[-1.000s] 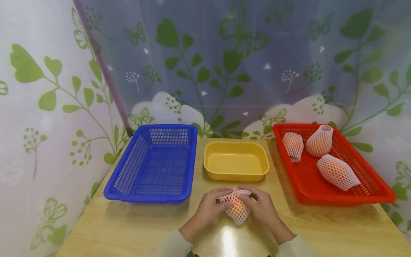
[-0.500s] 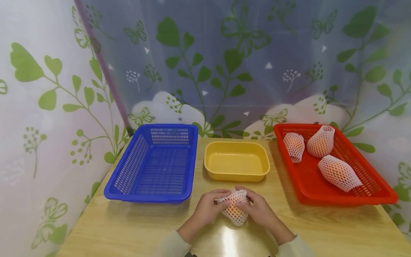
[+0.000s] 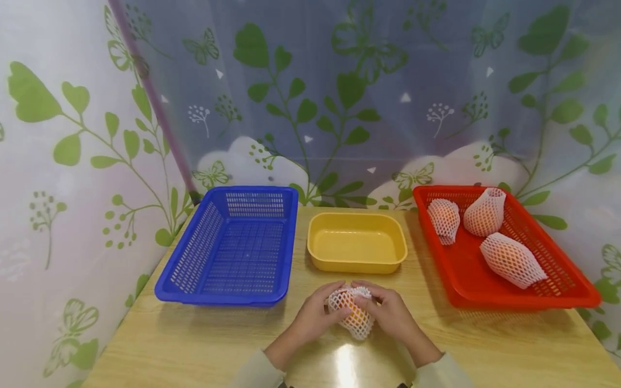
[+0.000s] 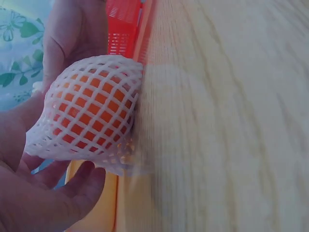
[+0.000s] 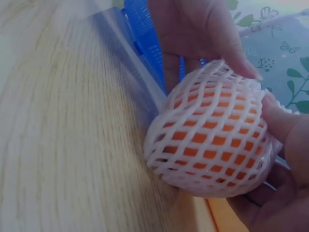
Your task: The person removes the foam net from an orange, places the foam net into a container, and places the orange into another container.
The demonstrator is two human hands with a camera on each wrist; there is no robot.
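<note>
An orange fruit in a white foam net (image 3: 357, 318) is between both hands just above the front of the table, below the yellow tray. The left hand (image 3: 315, 314) grips its left side, thumb over the net. From the right, the right hand (image 3: 390, 311) pinches the net near its upper end with thumb and fingers. The left wrist view shows the netted fruit (image 4: 94, 108) close up, orange through the mesh. In the right wrist view the net (image 5: 207, 140) covers the fruit, with fingers partly hidden behind it.
A blue basket (image 3: 245, 253) stands at the left and a yellow tray (image 3: 356, 265) in the middle. The red basket (image 3: 466, 298) at the right holds several netted fruits (image 3: 511, 260). Behind the wooden table (image 3: 204, 345) hangs a patterned curtain (image 3: 291, 70).
The fingers of both hands have shifted on the net, and its upper part has changed shape over the fruit. Baskets and tray stay in place; the head view has moved slightly.
</note>
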